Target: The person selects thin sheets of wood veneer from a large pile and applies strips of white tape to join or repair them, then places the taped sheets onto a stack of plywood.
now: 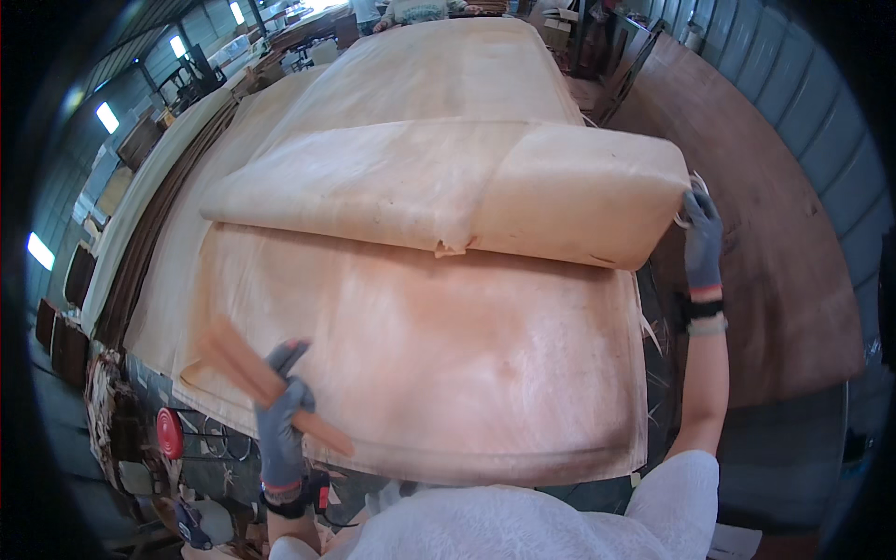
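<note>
A thin wood veneer sheet lies folded over on itself across a broad stack of veneer before me. Its near fold edge is ragged around the middle. My right hand, in a grey glove, grips the folded sheet at its right end; a pale strip shows by the fingers. Held in my gloved left hand is a flat wooden strip, slightly blurred. It slants above the stack's near left corner, one end pointing to the far left.
Another veneer stack with dark layers runs along the left. A large brown wood panel stands on the right near the metal wall. A red round-topped stool is at lower left. Beyond the far end is another person.
</note>
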`<state>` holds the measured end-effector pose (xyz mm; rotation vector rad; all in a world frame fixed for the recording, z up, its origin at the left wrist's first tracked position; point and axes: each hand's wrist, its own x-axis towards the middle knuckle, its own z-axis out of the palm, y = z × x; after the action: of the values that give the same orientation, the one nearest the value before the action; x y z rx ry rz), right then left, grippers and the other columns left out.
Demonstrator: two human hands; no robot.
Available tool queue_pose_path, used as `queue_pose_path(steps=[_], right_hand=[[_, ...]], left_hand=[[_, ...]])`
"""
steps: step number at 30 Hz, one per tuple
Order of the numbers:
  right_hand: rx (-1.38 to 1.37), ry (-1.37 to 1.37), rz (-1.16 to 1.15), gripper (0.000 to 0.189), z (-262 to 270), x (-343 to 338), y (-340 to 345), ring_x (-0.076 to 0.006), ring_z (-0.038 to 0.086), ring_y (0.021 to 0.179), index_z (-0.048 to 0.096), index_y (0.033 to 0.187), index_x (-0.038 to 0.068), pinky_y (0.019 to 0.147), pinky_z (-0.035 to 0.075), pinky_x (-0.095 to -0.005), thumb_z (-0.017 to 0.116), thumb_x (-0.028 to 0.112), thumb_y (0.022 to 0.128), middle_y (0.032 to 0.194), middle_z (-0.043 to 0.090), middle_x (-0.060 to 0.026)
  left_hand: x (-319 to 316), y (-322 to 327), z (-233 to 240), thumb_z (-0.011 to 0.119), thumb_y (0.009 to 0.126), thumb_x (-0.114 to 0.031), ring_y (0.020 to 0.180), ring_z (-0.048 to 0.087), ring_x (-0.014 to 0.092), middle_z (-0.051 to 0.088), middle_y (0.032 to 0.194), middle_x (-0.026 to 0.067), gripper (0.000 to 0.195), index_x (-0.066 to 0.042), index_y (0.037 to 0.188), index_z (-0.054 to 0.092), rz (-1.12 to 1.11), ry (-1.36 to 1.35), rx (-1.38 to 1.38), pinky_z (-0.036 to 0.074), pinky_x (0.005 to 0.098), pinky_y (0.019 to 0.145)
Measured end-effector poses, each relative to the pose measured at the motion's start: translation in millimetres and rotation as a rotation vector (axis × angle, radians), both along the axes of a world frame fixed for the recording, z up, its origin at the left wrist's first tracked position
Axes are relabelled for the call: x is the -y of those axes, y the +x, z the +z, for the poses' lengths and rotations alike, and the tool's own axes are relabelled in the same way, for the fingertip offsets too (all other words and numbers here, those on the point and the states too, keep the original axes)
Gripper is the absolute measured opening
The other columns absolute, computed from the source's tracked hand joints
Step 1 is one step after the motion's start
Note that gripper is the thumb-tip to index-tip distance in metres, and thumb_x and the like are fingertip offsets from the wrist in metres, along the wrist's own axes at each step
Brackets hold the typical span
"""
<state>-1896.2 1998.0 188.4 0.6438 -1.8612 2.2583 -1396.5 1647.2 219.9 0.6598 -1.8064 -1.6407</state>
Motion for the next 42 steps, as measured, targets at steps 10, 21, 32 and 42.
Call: queue_pose_path(steps=[10, 21, 32, 42], right_hand=[[-0.479, 0.363, -0.685, 0.029, 10, -62, 171, -0.0198, 0.059, 0.107, 0.066, 0.114, -0.003, 0.087, 0.045, -0.0309, 0.046, 0.012, 0.099, 0.117, 0.063, -0.0126], [-0.545, 0.998, -0.197, 0.034, -5, 53, 134, -0.0366, 0.060, 0.100, 0.069, 0.105, 0.003, 0.085, 0.047, -0.0431, 0.068, 0.032, 0.087, 0.119, 0.061, -0.0225], [-0.221, 0.704, 0.152, 0.020, 34, 28, 186, -0.0126, 0.055, 0.085, 0.058, 0.072, 0.002, 0.072, 0.044, -0.0258, 0.075, 0.012, 0.076, 0.093, 0.061, -0.0033], [-0.062, 0.670, 0.321, 0.032, 19, 36, 310, -0.0113, 0.054, 0.082, 0.070, 0.110, 0.007, 0.066, 0.042, -0.0230, 0.070, 0.014, 0.078, 0.109, 0.063, -0.0061]], left_hand=[[-9, -48, -23, 0.056, 0.095, -0.041, 0.073, 0.052, 0.010, 0.055, 0.128, 0.0171, 0.057, -0.003, 0.135, 0.041, -0.417, 0.367, -0.190, 0.043, 0.0249, 0.069], [-32, -49, -25, 0.055, 0.097, -0.027, 0.078, 0.056, 0.013, 0.057, 0.117, 0.0163, 0.046, 0.001, 0.132, 0.044, -0.486, 0.419, -0.209, 0.048, 0.0271, 0.073], [-31, -40, -33, 0.058, 0.097, -0.032, 0.085, 0.058, 0.014, 0.057, 0.118, 0.0140, 0.053, 0.000, 0.136, 0.042, -0.484, 0.508, -0.250, 0.049, 0.0267, 0.078], [-67, -73, -23, 0.057, 0.097, -0.036, 0.119, 0.057, 0.021, 0.054, 0.133, 0.0120, 0.058, -0.001, 0.140, 0.039, -0.708, 0.696, -0.226, 0.046, 0.0373, 0.102]])
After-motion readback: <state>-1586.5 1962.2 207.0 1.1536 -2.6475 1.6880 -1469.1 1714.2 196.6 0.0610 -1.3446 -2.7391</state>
